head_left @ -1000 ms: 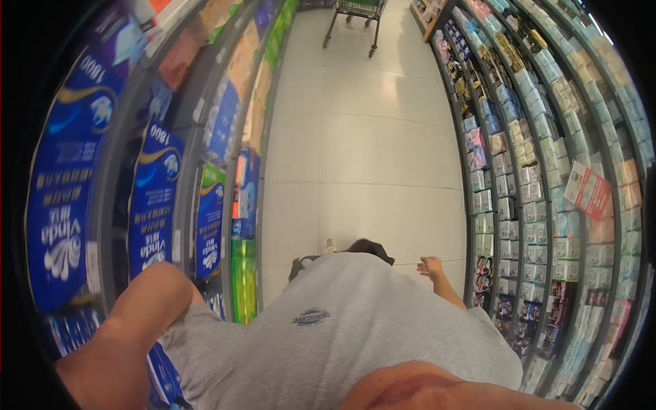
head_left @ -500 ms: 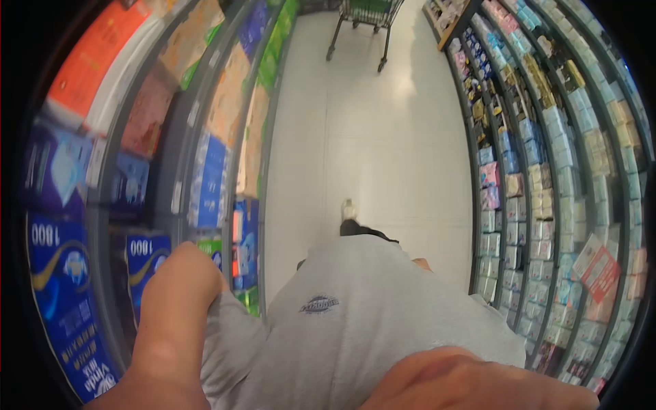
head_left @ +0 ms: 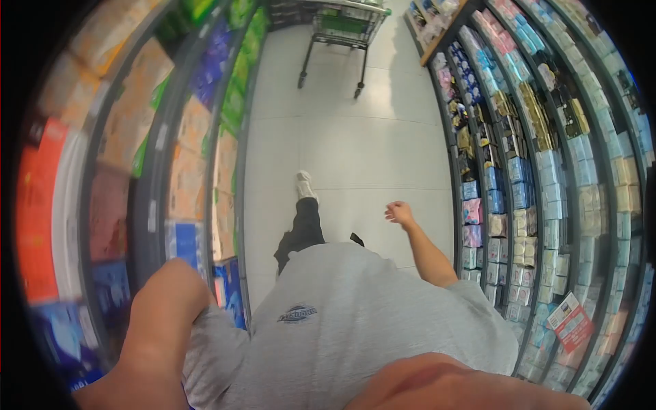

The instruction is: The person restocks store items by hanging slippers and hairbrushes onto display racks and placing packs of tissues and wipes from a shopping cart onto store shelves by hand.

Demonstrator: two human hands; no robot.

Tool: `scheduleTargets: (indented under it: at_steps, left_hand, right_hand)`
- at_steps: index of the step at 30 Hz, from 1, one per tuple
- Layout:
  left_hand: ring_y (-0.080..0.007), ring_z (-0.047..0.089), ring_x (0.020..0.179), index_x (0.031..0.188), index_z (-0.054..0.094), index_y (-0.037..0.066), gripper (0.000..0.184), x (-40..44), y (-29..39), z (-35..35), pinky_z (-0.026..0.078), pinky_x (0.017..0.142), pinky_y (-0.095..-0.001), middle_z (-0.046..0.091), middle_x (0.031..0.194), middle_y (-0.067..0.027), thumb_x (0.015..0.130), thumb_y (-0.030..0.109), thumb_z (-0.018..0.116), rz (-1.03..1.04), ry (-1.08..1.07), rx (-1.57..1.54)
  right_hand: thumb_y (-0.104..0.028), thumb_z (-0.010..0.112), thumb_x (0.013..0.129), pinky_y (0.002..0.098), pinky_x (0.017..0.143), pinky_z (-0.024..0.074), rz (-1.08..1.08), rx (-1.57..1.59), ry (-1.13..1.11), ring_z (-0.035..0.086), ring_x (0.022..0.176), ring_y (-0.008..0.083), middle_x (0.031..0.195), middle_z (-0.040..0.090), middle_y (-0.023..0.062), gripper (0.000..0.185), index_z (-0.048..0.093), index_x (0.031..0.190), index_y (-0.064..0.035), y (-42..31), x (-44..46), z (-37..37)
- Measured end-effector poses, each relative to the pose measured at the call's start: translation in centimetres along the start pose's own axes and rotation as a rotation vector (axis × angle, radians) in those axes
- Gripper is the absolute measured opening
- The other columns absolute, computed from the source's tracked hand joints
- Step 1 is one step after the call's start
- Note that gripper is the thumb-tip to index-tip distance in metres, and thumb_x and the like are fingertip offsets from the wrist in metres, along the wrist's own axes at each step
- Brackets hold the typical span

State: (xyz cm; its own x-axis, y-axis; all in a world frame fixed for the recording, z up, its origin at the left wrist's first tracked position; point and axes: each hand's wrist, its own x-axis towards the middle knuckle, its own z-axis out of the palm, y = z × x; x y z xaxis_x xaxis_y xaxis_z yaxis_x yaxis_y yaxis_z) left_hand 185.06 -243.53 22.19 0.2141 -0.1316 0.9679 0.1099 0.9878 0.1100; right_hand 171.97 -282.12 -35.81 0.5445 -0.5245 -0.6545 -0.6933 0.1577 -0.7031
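My right hand [head_left: 396, 212] hangs in front of my body above the floor, its fingers loosely bent and apart, with nothing visible in it. It touches nothing; the shelves on the right are the nearest things beside it. My left arm [head_left: 160, 314] is raised and bent along the left side, and its hand lies outside the view. A grey T-shirt [head_left: 383, 307] with a small dark logo covers my torso. One white shoe [head_left: 304, 183] and a dark trouser leg [head_left: 301, 232] show ahead of it.
A shopping cart [head_left: 342, 44] with green parts stands ahead in the aisle. Shelves of large colourful packs [head_left: 188, 191] line the left. Rows of small packs [head_left: 526, 225] fill the right shelves, where a red and white sign [head_left: 572, 324] hangs. The floor [head_left: 348, 143] is pale tile.
My right hand has swung forward into view. A leg and shoe now reach further forward on the left. The cart appears lower in view, and the shelf packs have shifted downward.
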Motion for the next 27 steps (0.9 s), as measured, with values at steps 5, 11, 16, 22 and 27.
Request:
scheduleTargets:
  at_steps: [5, 11, 16, 22, 27]
  left_hand:
    - [-0.0112, 0.051, 0.048, 0.047, 0.054, 0.005, 0.025, 1.6, -4.2, -13.1, 0.05, 0.084, -0.0278, 0.052, 0.05, -0.0012, 0.067, -0.008, 0.061, 0.025, 0.021, -0.215]
    - [-0.0001, 0.049, 0.042, 0.048, 0.061, 0.013, 0.021, 4.3, -4.4, -31.8, 0.045, 0.053, -0.0124, 0.056, 0.048, 0.0083, 0.065, 0.013, 0.073, 0.021, 0.122, 0.292]
    - [0.0009, 0.043, 0.04, 0.046, 0.055, 0.018, 0.022, 8.1, -12.2, -43.2, 0.037, 0.051, -0.011, 0.048, 0.046, 0.0114, 0.063, 0.018, 0.069, 0.0, 0.216, 0.369]
    - [-0.0064, 0.038, 0.047, 0.056, 0.054, 0.016, 0.031, 10.5, -22.0, -56.9, 0.032, 0.056, -0.0233, 0.045, 0.052, 0.0065, 0.079, 0.035, 0.063, -0.217, 0.276, 0.561]
    - [-0.0055, 0.041, 0.05, 0.07, 0.06, 0.007, 0.027, 9.0, -36.5, -72.0, 0.031, 0.048, -0.0201, 0.052, 0.058, 0.0005, 0.091, 0.025, 0.058, -0.583, 0.439, 1.036]
  right_hand:
    - [-0.02, 0.064, 0.082, 0.0333, 0.05, 0.0506, 0.286, -0.195, -0.121, 0.064, 0.058, 0.0191, 0.075, 0.067, 0.0107, 0.02, 0.063, 0.092, -0.0025, 2.3, 7.0, 2.3]
    - [-0.022, 0.063, 0.084, 0.0404, 0.056, 0.0526, 0.307, -0.241, -0.086, 0.066, 0.061, 0.0254, 0.079, 0.067, 0.0149, 0.024, 0.062, 0.094, -0.0007, -7.7, 14.6, -2.6]
    - [-0.023, 0.061, 0.084, 0.0396, 0.063, 0.0519, 0.294, -0.058, 0.123, 0.065, 0.068, 0.0212, 0.083, 0.067, 0.0102, 0.023, 0.061, 0.099, -0.0061, -20.0, 24.2, -6.1]
    - [-0.028, 0.062, 0.088, 0.0292, 0.06, 0.0505, -0.084, 0.063, 0.062, 0.065, 0.07, 0.0158, 0.085, 0.068, 0.0071, 0.022, 0.063, 0.095, -0.0074, -37.1, 34.9, -7.8]
    - [-0.025, 0.06, 0.091, 0.0237, 0.06, 0.0477, -0.412, 0.136, 0.03, 0.064, 0.072, 0.0123, 0.087, 0.068, 0.0058, 0.024, 0.064, 0.1, -0.0029, -54.6, 46.2, -12.9]
